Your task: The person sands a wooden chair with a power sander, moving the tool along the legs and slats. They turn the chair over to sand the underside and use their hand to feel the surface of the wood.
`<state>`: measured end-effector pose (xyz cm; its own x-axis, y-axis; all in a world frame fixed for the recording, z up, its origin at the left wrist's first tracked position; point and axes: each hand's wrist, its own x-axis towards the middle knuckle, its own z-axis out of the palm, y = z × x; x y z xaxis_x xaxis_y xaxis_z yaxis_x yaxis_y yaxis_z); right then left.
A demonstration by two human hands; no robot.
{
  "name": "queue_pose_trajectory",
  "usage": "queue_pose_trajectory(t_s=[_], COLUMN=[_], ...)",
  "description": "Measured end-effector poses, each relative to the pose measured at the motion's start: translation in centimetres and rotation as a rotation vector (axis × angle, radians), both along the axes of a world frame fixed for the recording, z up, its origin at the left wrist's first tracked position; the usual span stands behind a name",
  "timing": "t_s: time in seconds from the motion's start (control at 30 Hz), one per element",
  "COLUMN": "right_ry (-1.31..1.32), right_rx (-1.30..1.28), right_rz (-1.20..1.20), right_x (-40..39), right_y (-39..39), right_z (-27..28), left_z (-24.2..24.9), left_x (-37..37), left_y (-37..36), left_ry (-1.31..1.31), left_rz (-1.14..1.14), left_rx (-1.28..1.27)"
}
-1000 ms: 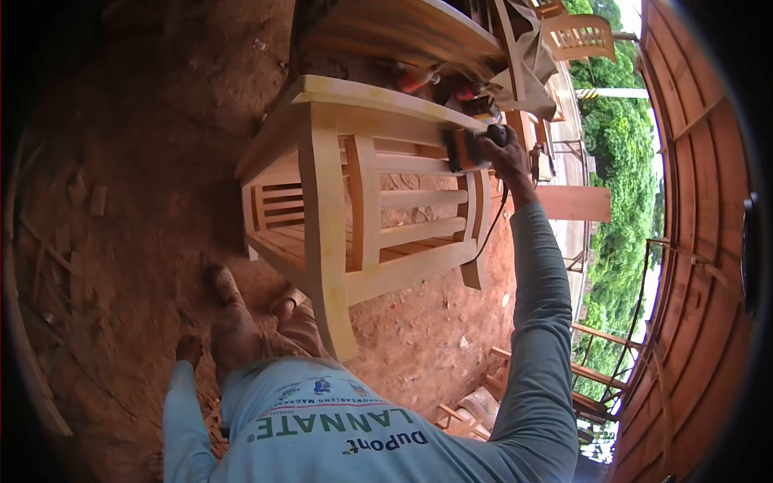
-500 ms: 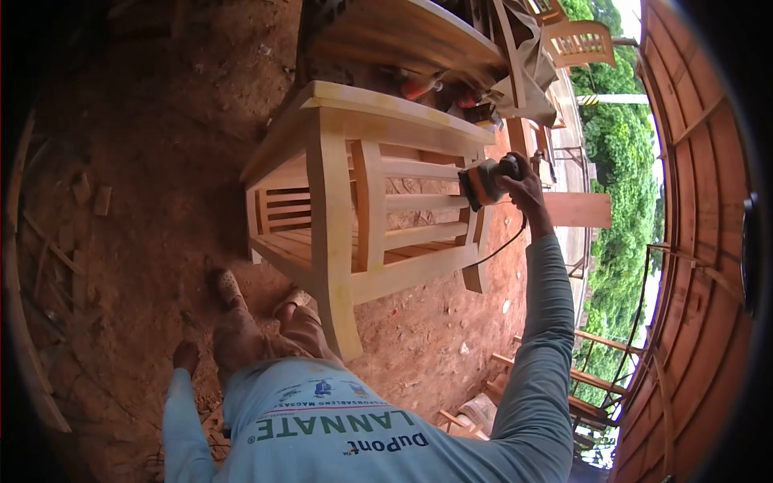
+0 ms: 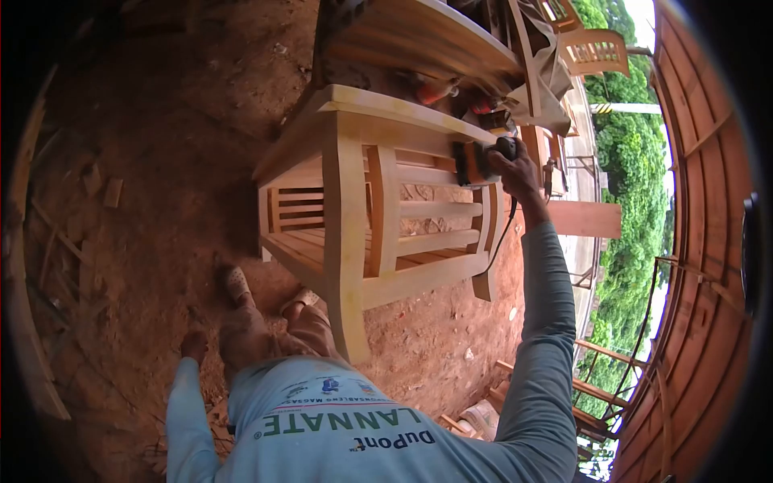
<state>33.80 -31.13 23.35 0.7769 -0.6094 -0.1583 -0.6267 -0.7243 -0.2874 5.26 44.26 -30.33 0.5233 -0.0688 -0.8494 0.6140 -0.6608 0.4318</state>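
My right hand (image 3: 515, 171) is wrapped round the grip of an orange-and-black power sander (image 3: 480, 164), its cord trailing down. The sander lies over the end of a pale wooden bench (image 3: 345, 217), close to the underside of its long upper rail (image 3: 411, 110) and overlapping the slats (image 3: 439, 209). Over on the left, my left hand (image 3: 193, 346) hangs low beside my leg, away from the bench. It is in shade and its fingers are blurred.
Behind the bench stands another wooden piece (image 3: 419, 40) with a broad plank surface. Red-and-black tools (image 3: 439, 91) lie between the two, near a crumpled cloth (image 3: 551, 88). Wood offcuts (image 3: 113, 193) are scattered on the dirt floor (image 3: 185, 161). A reddish board (image 3: 586, 218) sticks out beyond my right hand.
My right hand has shifted the sander from over the slats towards the long upper rail. The whole view has moved slightly, and my left hand stays low at my side.
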Motion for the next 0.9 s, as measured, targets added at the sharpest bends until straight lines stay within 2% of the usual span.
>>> queue_pose_trajectory(t_s=[0.07,0.13,0.2,0.3,0.4,0.47,0.57,0.63,0.7,0.8,0.9], right_ry=[-0.029,-0.004,-0.012,-0.043,-0.047,-0.068,-0.077,-0.075,-0.077,-0.023,0.031], right_rx=[-0.093,-0.110,-0.119,-0.105,-0.130,-0.142,-0.147,-0.137,-0.118,-0.168,-0.096], right_rz=[0.144,0.196,0.196,0.256,0.290,0.307,0.297,0.301,0.326,0.405,0.386], right_x=[0.4,0.7,1.0,1.7,2.8,3.3,4.1,4.3,4.3,3.1,2.6], right_y=[0.3,2.9,5.4,9.5,12.2,14.6,16.6,17.6,18.6,19.8,21.1], right_z=[-1.0,-0.9,-1.2,-1.1,-1.3,-1.1,-1.4,-1.4,-1.2,-0.4,0.5], left_z=[-1.8,-3.2,-4.6,-7.4,-2.0,1.7,5.3,4.4,-0.6,6.1,4.1], left_x=[-1.1,-1.4,-1.7,-1.7,1.6,4.2,5.9,5.5,3.8,5.9,4.5], left_y=[0.6,0.4,-0.1,1.0,-2.4,-3.0,-3.5,-2.9,-1.4,-2.9,-2.3], left_ry=[-0.088,-0.091,-0.006,-0.539,0.025,0.073,0.132,0.128,0.088,0.238,0.071], left_rz=[-0.081,-0.054,0.085,-0.518,0.242,0.035,-0.021,-0.016,-0.053,0.112,0.064], left_rx=[-0.050,-0.054,-0.012,0.115,0.098,0.119,0.102,0.098,0.118,0.091,0.162])
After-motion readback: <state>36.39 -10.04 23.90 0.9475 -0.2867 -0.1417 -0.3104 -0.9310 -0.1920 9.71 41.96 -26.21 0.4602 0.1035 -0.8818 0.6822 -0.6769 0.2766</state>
